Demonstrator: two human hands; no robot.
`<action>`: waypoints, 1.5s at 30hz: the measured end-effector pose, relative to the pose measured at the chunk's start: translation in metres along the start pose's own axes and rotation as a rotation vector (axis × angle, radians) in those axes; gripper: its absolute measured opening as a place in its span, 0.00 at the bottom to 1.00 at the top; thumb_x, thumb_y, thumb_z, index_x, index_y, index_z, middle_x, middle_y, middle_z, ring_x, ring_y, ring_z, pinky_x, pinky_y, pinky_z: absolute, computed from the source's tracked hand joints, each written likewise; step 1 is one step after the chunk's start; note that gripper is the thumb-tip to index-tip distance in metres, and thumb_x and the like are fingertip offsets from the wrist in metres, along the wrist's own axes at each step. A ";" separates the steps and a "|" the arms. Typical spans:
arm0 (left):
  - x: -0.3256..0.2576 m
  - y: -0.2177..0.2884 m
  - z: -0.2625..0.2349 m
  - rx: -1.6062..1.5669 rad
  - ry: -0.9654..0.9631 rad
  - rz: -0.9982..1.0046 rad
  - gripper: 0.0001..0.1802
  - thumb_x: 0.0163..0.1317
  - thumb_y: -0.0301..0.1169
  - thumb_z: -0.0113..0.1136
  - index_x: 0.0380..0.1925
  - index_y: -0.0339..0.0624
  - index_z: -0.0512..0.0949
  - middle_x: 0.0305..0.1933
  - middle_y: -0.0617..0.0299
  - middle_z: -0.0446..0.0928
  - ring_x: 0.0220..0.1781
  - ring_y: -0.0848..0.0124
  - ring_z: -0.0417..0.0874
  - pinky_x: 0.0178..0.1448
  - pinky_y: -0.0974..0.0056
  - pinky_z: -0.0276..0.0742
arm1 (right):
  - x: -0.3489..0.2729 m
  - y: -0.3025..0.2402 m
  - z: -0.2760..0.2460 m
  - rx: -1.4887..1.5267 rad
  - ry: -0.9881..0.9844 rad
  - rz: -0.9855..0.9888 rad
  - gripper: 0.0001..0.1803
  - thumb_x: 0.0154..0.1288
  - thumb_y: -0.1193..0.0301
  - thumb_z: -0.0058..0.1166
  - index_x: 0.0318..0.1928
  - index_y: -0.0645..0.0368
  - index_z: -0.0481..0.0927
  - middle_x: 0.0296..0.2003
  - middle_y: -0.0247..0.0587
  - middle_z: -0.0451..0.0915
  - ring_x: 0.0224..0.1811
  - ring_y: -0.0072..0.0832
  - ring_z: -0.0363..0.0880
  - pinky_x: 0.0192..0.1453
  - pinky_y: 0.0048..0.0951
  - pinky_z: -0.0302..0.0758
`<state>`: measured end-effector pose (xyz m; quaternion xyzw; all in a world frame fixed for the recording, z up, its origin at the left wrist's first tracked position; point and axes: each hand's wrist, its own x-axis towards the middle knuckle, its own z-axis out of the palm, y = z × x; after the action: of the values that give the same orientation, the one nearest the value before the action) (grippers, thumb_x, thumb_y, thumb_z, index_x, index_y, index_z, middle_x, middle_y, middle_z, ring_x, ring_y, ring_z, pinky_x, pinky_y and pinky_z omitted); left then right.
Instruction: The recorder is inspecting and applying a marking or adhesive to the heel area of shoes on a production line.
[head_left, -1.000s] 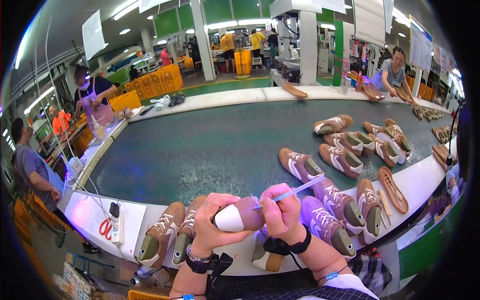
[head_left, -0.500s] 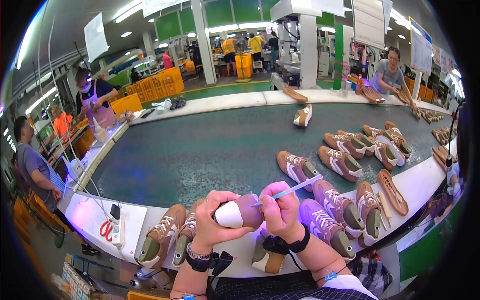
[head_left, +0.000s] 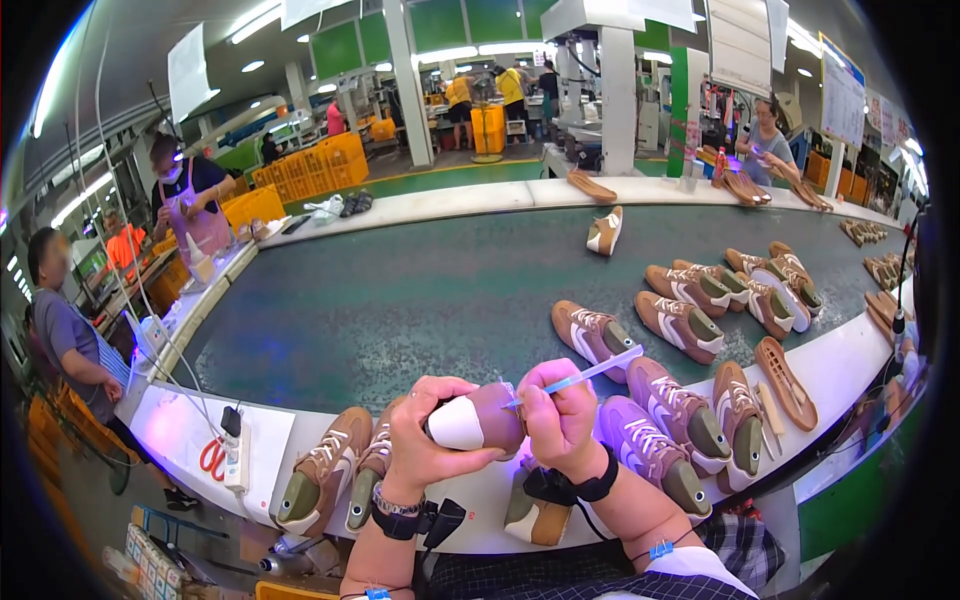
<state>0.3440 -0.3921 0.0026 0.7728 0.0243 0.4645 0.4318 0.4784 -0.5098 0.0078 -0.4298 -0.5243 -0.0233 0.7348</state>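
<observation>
My left hand (head_left: 422, 432) is wrapped round a mauve-brown shoe (head_left: 492, 416) with a white end panel, seen end-on above the near ledge. In a pinch, my right hand (head_left: 562, 418) holds a slim, translucent pale-blue stick (head_left: 602, 369), perhaps a pen or brush. Its tip meets the shoe's brown surface near the edge; I cannot make out the tip's kind. Below my hands lies another brown shoe (head_left: 540, 512), partly hidden. Left of my left hand stands a brown shoe with white laces (head_left: 325, 465), and a purple-lit shoe (head_left: 650, 455) is just right of my right wrist.
A dark green conveyor belt (head_left: 400, 300) stretches ahead, carrying several shoes at right. On the near white ledge (head_left: 270, 440) are red-handled scissors (head_left: 212, 458) and a power strip (head_left: 236, 460). A loose brown sole (head_left: 785, 383) lies at right. Other people stand around the line.
My hands and the shoe have barely moved, and the stick's tip stays on the shoe. At the far right, a person has straightened and drawn their hands in.
</observation>
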 end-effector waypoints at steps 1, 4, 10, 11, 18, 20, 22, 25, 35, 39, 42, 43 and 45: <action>0.000 0.000 0.000 0.007 -0.003 0.005 0.33 0.29 0.34 0.82 0.40 0.37 0.79 0.42 0.57 0.81 0.43 0.67 0.83 0.49 0.64 0.78 | 0.000 0.000 0.000 0.000 0.003 0.000 0.02 0.62 0.79 0.51 0.34 0.65 0.76 0.30 0.40 0.76 0.25 0.22 0.73 0.30 0.24 0.71; 0.002 0.000 -0.001 0.025 -0.010 0.018 0.33 0.29 0.34 0.82 0.40 0.37 0.79 0.42 0.57 0.81 0.43 0.67 0.83 0.49 0.64 0.79 | -0.001 0.002 0.001 0.005 0.008 -0.011 0.02 0.62 0.80 0.51 0.34 0.65 0.76 0.30 0.40 0.76 0.26 0.22 0.73 0.30 0.24 0.71; 0.004 -0.001 -0.001 0.023 -0.006 0.018 0.33 0.29 0.34 0.82 0.40 0.37 0.80 0.42 0.57 0.81 0.43 0.68 0.83 0.49 0.65 0.79 | -0.002 0.005 0.001 0.004 0.011 -0.038 0.02 0.62 0.80 0.51 0.34 0.65 0.76 0.30 0.40 0.76 0.25 0.22 0.73 0.30 0.25 0.71; 0.005 -0.002 -0.002 0.028 -0.008 0.018 0.33 0.29 0.34 0.82 0.40 0.37 0.80 0.42 0.57 0.81 0.43 0.68 0.83 0.49 0.65 0.79 | -0.002 0.005 0.001 0.025 0.014 -0.038 0.02 0.62 0.80 0.51 0.34 0.65 0.76 0.30 0.40 0.76 0.25 0.22 0.73 0.30 0.25 0.71; 0.008 -0.004 -0.004 0.073 -0.024 0.006 0.35 0.28 0.34 0.83 0.41 0.36 0.78 0.41 0.58 0.81 0.43 0.72 0.82 0.50 0.67 0.78 | 0.001 0.011 0.002 -0.065 -0.016 -0.177 0.02 0.66 0.78 0.44 0.37 0.64 0.69 0.24 0.34 0.73 0.20 0.15 0.67 0.23 0.20 0.66; 0.010 -0.003 -0.003 0.054 -0.021 -0.003 0.34 0.29 0.35 0.83 0.41 0.38 0.79 0.42 0.59 0.81 0.43 0.71 0.83 0.49 0.66 0.79 | 0.001 0.012 0.002 -0.048 -0.007 -0.169 0.02 0.66 0.78 0.44 0.37 0.64 0.69 0.24 0.35 0.73 0.20 0.15 0.67 0.23 0.20 0.66; 0.011 -0.003 -0.003 0.051 -0.020 -0.005 0.33 0.29 0.35 0.83 0.41 0.39 0.80 0.42 0.59 0.81 0.42 0.70 0.83 0.48 0.66 0.79 | -0.001 0.011 0.002 -0.025 0.024 -0.115 0.02 0.63 0.80 0.48 0.35 0.64 0.73 0.27 0.38 0.75 0.23 0.21 0.71 0.27 0.24 0.69; 0.012 -0.003 -0.003 0.061 -0.026 -0.008 0.34 0.29 0.35 0.83 0.41 0.39 0.79 0.42 0.59 0.81 0.42 0.71 0.83 0.48 0.66 0.79 | -0.002 0.011 0.002 -0.011 0.042 -0.102 0.02 0.61 0.81 0.50 0.35 0.64 0.75 0.27 0.40 0.75 0.23 0.24 0.73 0.28 0.26 0.70; 0.016 -0.004 -0.002 0.048 -0.021 -0.025 0.33 0.29 0.36 0.83 0.40 0.39 0.79 0.40 0.61 0.81 0.41 0.72 0.83 0.48 0.67 0.79 | 0.000 0.013 0.000 -0.101 -0.014 -0.235 0.02 0.66 0.79 0.43 0.38 0.63 0.69 0.24 0.36 0.73 0.19 0.15 0.67 0.22 0.20 0.66; 0.018 -0.007 -0.004 0.031 -0.020 -0.048 0.33 0.30 0.36 0.82 0.40 0.39 0.79 0.40 0.61 0.81 0.41 0.72 0.83 0.48 0.67 0.79 | -0.001 0.013 0.002 -0.123 -0.011 -0.263 0.01 0.65 0.79 0.43 0.36 0.63 0.69 0.24 0.36 0.74 0.17 0.15 0.67 0.21 0.20 0.66; 0.019 -0.010 -0.006 0.015 -0.017 -0.062 0.33 0.30 0.37 0.82 0.40 0.39 0.79 0.40 0.61 0.81 0.41 0.72 0.83 0.48 0.67 0.79 | -0.003 0.013 0.002 -0.117 -0.011 -0.260 0.02 0.62 0.80 0.46 0.35 0.63 0.71 0.25 0.38 0.75 0.19 0.19 0.70 0.23 0.22 0.68; 0.018 -0.010 -0.006 0.011 -0.017 -0.063 0.33 0.30 0.37 0.82 0.40 0.39 0.79 0.40 0.61 0.81 0.41 0.72 0.83 0.48 0.67 0.79 | -0.005 0.013 0.002 -0.096 -0.008 -0.236 0.03 0.60 0.82 0.48 0.35 0.64 0.73 0.27 0.39 0.76 0.21 0.22 0.72 0.25 0.24 0.70; 0.018 -0.011 -0.006 0.005 -0.017 -0.067 0.33 0.30 0.37 0.82 0.40 0.39 0.79 0.40 0.61 0.81 0.41 0.72 0.83 0.48 0.67 0.79 | -0.006 0.014 0.002 -0.093 -0.007 -0.223 0.04 0.58 0.83 0.51 0.34 0.64 0.74 0.28 0.40 0.76 0.23 0.25 0.74 0.26 0.25 0.72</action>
<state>0.3537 -0.3732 0.0090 0.7765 0.0473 0.4430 0.4455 0.4806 -0.5023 -0.0050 -0.4025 -0.5696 -0.1278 0.7052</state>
